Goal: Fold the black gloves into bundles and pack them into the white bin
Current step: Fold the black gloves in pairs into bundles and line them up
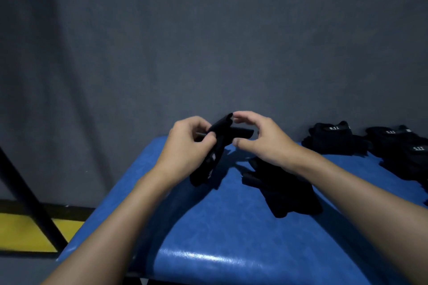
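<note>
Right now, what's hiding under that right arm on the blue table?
A black glove lies flat on the blue table beneath the right forearm. Most of it shows; the forearm covers its far edge.

Clearance list, as I read it from the head camera:

- Table (231,250): the near half shows open blue surface between the two forearms. This is the widest lane I see.
- Left table edge: open air down to the floor. A slanted black bar (25,192) stands well to the left.
- Far edge: a grey wall (208,41) directly behind closes that side.
- Centre-far: the left hand (185,146) and right hand (261,136) are raised, with the held glove (220,136) between them, blocking that spot.
- Right of centre: a loose glove (284,187) lies flat under the right forearm.
- Far right: a glove pile (333,139) has a second glove pile (407,155) just beside it. A blue strip separates them from the loose glove.
</note>
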Tool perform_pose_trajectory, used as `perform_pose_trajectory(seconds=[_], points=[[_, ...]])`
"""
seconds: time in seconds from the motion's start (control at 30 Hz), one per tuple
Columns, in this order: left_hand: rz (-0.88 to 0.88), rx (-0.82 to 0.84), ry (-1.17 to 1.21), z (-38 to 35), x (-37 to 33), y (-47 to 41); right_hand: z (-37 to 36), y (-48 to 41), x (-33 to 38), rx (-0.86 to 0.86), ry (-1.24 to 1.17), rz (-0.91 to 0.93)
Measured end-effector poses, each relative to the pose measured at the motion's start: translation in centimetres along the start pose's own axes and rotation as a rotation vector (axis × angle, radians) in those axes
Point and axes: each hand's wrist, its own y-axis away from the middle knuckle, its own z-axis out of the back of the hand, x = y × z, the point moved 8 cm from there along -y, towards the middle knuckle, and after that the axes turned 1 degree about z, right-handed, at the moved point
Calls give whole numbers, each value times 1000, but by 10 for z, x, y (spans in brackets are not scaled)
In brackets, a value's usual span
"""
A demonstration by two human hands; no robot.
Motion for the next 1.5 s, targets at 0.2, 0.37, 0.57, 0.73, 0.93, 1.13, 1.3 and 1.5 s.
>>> perform_pose_trajectory(seconds=[0.2,0.37,0.57,0.73,0.93,1.13,1.3,1.5], points=[[75,34,274,5,-6,0,5,2,11,-28,-129,10],[0,0,132,13,-9,-2,4,3,23,15,-275,6],[-38,-101,182,22,-14,-2,14,8,23,-33,-324,17],[-114,29,30,12,-30,-1,28,17,30,-24,-348,12],[-175,83,120,-6,-53,1,52,32,34,-103,-320,51],[-53,-37,424,-22,-52,-4,71,58,-10,-144,-571,-112],[129,10,502,-63,-35,1,84,71,-12,-197,-528,-59],[36,111,298,-81,-35,9,85,85,-38,-205,-506,-232]])
